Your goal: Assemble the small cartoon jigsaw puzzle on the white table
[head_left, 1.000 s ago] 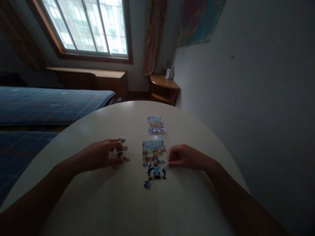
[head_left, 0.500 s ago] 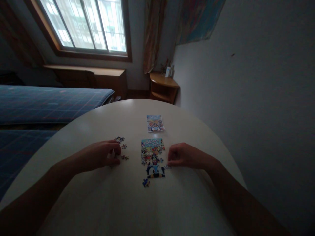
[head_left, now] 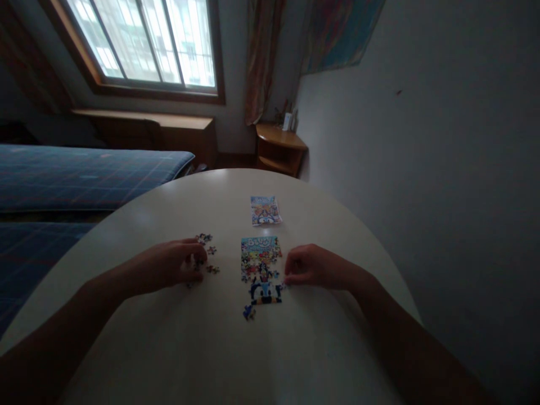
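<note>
"Dim light is let in through the window, and a plaid bed is seen off to the left. What is set out on the counter?"

"One partly joined puzzle, laid flat between the two hands. Pale lettering is shown along its top and a blue cartoon face at its bottom; its right side is ragged."

"And beyond it?"

"A printed sheet with a similar picture is laid just past the puzzle's top edge, apart from it."

"How is the left hand placed?"

"It is held low among the loose pieces to the left of the puzzle. Its fingers are parted from the thumb by a modest gap, where a dark piece is seen; whether that piece is touched cannot be told."

"And the right hand?"

"It is held just beside the puzzle's right edge. Its fingers are curled narrowly toward the thumb, and a pale piece is seen at their tips. Whether it is pinched or merely lies there cannot be made out."

"Is anything laid nearer?"

"A small blue cluster is seen near the puzzle's lower left corner."
</note>
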Tool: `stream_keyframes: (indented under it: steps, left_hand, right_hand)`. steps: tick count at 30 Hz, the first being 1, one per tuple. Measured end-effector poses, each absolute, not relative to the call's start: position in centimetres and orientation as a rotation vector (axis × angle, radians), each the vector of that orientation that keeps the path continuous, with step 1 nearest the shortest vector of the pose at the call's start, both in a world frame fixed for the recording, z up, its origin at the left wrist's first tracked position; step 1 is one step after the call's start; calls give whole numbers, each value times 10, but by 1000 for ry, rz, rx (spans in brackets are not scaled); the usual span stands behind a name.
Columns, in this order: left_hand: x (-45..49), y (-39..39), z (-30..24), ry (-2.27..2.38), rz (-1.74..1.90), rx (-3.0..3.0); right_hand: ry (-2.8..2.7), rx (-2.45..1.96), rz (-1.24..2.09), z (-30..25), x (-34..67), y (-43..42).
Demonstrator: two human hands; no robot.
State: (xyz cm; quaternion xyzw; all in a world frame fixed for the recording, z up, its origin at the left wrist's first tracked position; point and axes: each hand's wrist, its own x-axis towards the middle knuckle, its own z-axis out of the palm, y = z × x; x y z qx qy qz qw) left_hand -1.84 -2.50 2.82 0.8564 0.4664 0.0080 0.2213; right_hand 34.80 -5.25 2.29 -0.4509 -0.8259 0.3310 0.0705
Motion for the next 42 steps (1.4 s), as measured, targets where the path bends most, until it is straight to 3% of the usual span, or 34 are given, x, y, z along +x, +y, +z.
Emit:
stream_keyframes:
  steps: [26,42]
  left_hand:
    - [-31,-19,24,1478,-22,2349]
    - [-32,-18,34,1324,-7,2282]
  right_hand:
    - [-2418,-1401,988,24,348,-52]
    - [-2380,-1446,1061,27,348,-50]
